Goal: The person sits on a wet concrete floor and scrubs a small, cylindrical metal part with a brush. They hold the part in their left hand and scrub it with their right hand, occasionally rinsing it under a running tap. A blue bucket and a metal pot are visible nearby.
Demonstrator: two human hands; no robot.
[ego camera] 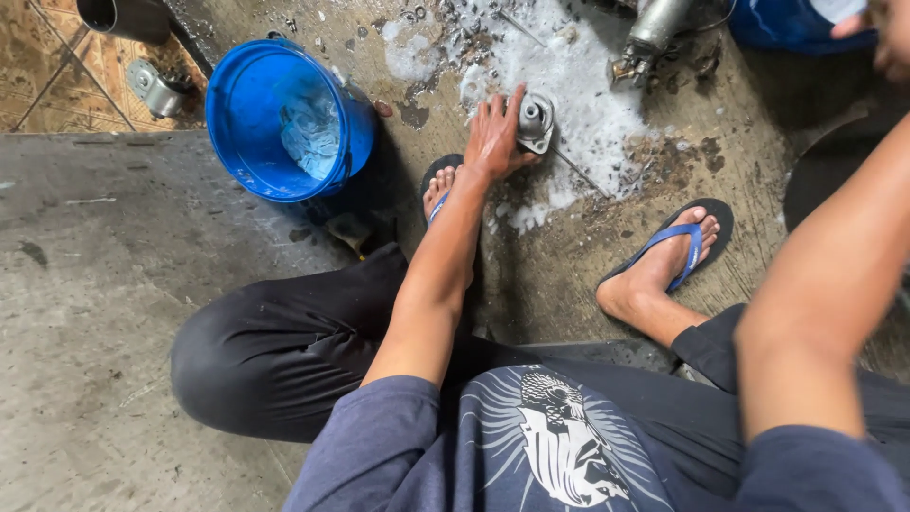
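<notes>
My left hand (495, 137) reaches down to the wet concrete floor and lies on the left side of a small round metal part (536, 120), fingers stretched along it. The part sits in a patch of white soapy foam (588, 104). My right arm stretches up the right side of the picture. My right hand (886, 33) is cut off by the top right corner, next to a blue container (787, 24); its fingers are blurred. I squat with both feet in blue-strapped flip-flops (678, 248).
A blue bucket (232, 123) with water and a cloth stands at the left of my hand. A grey metal cylinder (649, 33) lies at the top of the foam. Another metal part (156, 87) and a dark pipe end (123, 14) lie on the tiled floor top left.
</notes>
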